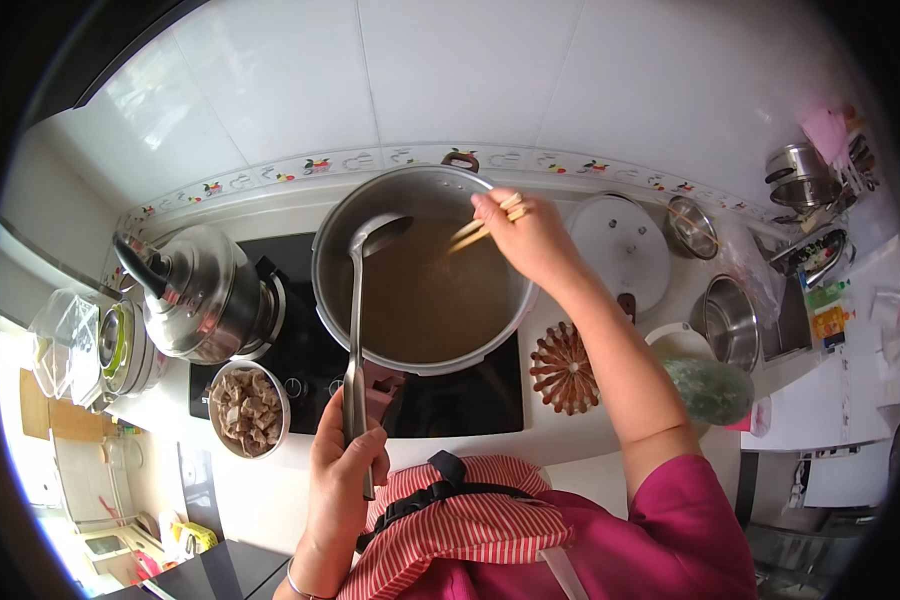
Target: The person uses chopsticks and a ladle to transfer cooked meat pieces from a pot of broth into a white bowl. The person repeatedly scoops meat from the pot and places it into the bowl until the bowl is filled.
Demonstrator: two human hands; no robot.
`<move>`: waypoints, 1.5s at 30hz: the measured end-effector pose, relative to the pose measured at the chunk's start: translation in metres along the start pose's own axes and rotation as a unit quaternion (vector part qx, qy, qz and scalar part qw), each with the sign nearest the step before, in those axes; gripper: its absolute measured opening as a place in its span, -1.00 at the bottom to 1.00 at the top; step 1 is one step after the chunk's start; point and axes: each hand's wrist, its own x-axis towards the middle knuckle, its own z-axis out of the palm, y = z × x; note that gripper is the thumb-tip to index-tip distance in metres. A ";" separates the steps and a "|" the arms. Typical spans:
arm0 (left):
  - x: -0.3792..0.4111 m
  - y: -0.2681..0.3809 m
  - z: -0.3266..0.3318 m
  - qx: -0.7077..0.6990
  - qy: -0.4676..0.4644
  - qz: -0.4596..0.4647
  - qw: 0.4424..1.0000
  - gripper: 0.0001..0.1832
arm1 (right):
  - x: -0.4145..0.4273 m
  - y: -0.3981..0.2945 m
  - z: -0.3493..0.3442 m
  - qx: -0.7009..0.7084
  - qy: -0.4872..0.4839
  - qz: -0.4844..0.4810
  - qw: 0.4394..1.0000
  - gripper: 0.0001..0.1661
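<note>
A large metal pot (328,315) with brownish liquid (427,307) stands on the black glass stove. Over its right side, my right hand (521,229) grips a pair of wooden chopsticks (471,237), their tips above the liquid. My left hand (349,454) is closed around the long handle of a metal ladle (357,300), in front of the pot; the ladle's bowl is inside the pot's left part. A white bowl of cut meat pieces (247,412) sits left of my left hand, at the stove's front left corner.
A steel kettle (195,292) occupies the left burner. Right of the pot lie a round lid (619,247), a brown slatted trivet (565,367), a steel basin (731,322) and a green wrapped item (709,390). Stacked dishes (131,349) stand far left. The tiled wall (450,82) rises behind.
</note>
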 end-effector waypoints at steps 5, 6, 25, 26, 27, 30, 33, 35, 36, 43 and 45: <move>-0.002 0.001 0.003 0.013 0.022 0.024 0.999 -0.43 | -0.003 -0.005 0.015 0.191 -0.234 0.007 0.953 -0.63; -0.003 0.001 0.003 0.015 0.029 0.031 0.999 -0.43 | -0.005 -0.008 0.017 0.182 -0.323 0.032 0.928 -0.62; 0.000 0.001 0.002 0.014 -0.008 0.010 1.000 -0.44 | 0.030 0.046 0.012 0.050 0.048 0.086 0.994 -0.51; 0.000 0.002 0.003 0.014 -0.012 0.006 1.000 -0.44 | 0.033 0.055 0.020 0.057 0.024 0.123 0.990 -0.49; -0.001 0.002 0.003 0.014 -0.013 0.002 1.000 -0.44 | 0.033 0.053 0.028 0.072 0.019 0.106 0.992 -0.49; -0.001 -0.001 0.001 0.002 -0.011 0.007 1.000 -0.43 | 0.034 0.048 0.036 0.038 -0.004 0.048 0.998 -0.54; -0.002 -0.002 0.001 0.004 0.000 0.004 1.000 -0.43 | 0.032 0.043 0.030 0.069 -0.059 0.032 0.995 -0.53; -0.001 -0.002 0.001 0.005 0.002 0.004 1.000 -0.44 | 0.031 0.047 0.016 0.103 -0.102 0.033 0.989 -0.52; -0.001 -0.002 0.000 0.004 0.005 0.005 1.000 -0.44 | 0.029 0.037 0.005 0.075 -0.114 0.035 0.990 -0.53; 0.002 -0.004 0.001 -0.002 0.010 0.012 1.000 -0.44 | 0.036 0.020 -0.012 0.122 -0.028 0.095 0.988 -0.56; 0.001 -0.002 0.001 -0.003 0.012 0.013 1.000 -0.44 | 0.046 0.022 0.010 0.139 -0.027 0.088 0.986 -0.56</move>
